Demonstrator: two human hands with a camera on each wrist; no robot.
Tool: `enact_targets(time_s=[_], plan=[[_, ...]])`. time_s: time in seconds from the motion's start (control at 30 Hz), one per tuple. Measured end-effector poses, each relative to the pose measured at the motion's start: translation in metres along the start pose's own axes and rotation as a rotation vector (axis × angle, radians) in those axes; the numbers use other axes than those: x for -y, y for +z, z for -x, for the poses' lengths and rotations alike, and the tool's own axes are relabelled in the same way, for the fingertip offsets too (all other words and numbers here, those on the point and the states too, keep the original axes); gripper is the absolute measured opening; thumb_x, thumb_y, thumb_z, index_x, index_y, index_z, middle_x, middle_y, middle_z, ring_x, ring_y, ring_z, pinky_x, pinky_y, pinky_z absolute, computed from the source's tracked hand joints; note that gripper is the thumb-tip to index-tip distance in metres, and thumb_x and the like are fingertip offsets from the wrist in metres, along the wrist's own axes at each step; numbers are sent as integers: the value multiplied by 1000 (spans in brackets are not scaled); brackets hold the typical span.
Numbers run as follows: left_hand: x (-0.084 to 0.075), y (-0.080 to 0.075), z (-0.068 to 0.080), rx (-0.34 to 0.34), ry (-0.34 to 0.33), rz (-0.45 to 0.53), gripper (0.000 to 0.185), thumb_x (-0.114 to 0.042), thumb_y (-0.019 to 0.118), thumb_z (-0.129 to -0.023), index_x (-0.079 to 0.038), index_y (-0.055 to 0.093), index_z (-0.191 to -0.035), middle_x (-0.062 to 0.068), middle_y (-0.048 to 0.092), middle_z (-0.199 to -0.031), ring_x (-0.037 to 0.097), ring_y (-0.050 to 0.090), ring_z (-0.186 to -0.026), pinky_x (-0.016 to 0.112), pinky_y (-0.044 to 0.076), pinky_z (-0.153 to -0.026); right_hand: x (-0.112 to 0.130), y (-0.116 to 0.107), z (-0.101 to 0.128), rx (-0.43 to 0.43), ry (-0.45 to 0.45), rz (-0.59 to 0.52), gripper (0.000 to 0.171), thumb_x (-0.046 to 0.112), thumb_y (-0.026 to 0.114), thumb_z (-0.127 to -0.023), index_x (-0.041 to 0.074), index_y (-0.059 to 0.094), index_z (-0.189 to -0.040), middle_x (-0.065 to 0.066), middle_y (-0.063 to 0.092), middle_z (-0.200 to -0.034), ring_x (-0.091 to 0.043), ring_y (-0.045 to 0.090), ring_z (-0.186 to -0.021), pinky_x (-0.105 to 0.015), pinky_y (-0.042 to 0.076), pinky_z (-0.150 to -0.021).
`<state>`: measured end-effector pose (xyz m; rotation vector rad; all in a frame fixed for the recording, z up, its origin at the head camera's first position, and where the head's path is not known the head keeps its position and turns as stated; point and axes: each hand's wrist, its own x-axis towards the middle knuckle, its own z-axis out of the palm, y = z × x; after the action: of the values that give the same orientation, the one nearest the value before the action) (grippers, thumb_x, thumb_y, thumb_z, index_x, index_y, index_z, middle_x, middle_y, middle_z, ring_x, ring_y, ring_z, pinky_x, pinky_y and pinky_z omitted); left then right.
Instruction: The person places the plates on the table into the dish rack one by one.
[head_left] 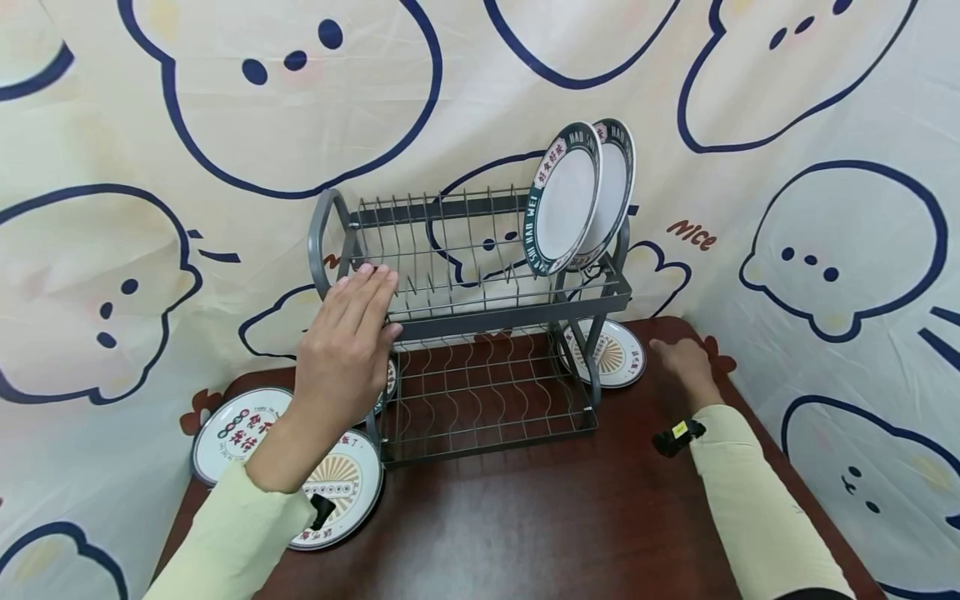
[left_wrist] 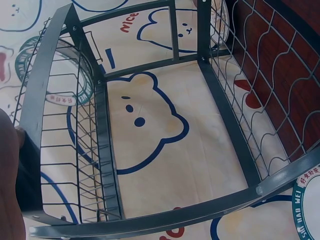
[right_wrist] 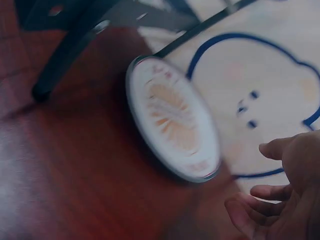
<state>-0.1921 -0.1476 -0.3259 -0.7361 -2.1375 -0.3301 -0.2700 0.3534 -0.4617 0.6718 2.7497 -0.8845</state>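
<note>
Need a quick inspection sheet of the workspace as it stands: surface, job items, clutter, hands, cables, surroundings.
Surface: dark wooden table.
Job's things: grey two-tier dish rack; two plates upright in its upper tier; sunburst plate flat by the rack's right foot.
Clutter: plates flat on the table at left.
Hands: left hand flat against the rack's left end; right hand open beside the sunburst plate, not touching.
Cables: nothing seen.
Surroundings: cartoon-print cloth backdrop.
</note>
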Motion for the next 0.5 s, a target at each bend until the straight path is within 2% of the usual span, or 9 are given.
enact_targets(time_s=[0.03, 0.1, 0.2, 0.3, 0.4, 0.5], plan=[[0, 0, 0, -2, -1, 0, 47, -25, 45, -110, 0, 49, -150, 20, 55, -150, 37, 49, -144, 50, 37, -123, -2, 6, -1, 4, 8, -7, 79, 49, 36, -106, -19, 41, -144, -42, 43, -147, -55, 48, -132, -61, 44, -113], [0, 0, -1, -5, -6, 2, 48, -28, 40, -111, 0, 49, -150, 20, 55, -151, 36, 49, -144, 50, 36, -124, -6, 19, -2, -4, 31, -45, 77, 49, 39, -105, -19, 45, -141, -40, 51, -139, -48, 58, -121, -54, 53, -104], [0, 0, 0, -11, -9, 10, 49, -30, 39, -112, 0, 49, -150, 19, 55, -151, 36, 49, -144, 49, 36, -124, -9, 38, -4, -21, 100, -157, 72, 46, 45, -105, -19, 50, -136, -32, 67, -110, -31, 74, -87, -38, 63, -78], [0, -1, 0, -7, -6, 13, 50, -30, 38, -112, 0, 49, -150, 19, 55, -151, 36, 49, -144, 48, 35, -125, -10, 53, -5, -37, 172, -291, 71, 43, 48, -105, -19, 46, -138, -18, 69, -79, -19, 73, -58, -29, 63, -59], [-1, -1, 0, -9, -1, 14, 51, -32, 36, -112, 0, 50, -149, 19, 55, -151, 37, 50, -143, 46, 34, -126, -9, 65, -5, -58, 208, -403, 70, 40, 52, -105, -17, 42, -144, -9, 65, -65, -12, 69, -48, -26, 61, -54], [-2, -1, 0, -11, 0, 11, 52, -32, 34, -113, 1, 49, -149, 20, 55, -151, 38, 50, -143, 46, 32, -127, -7, 73, -5, -70, 218, -526, 69, 34, 55, -104, -17, 37, -148, -10, 64, -71, -11, 69, -50, -26, 63, -58]])
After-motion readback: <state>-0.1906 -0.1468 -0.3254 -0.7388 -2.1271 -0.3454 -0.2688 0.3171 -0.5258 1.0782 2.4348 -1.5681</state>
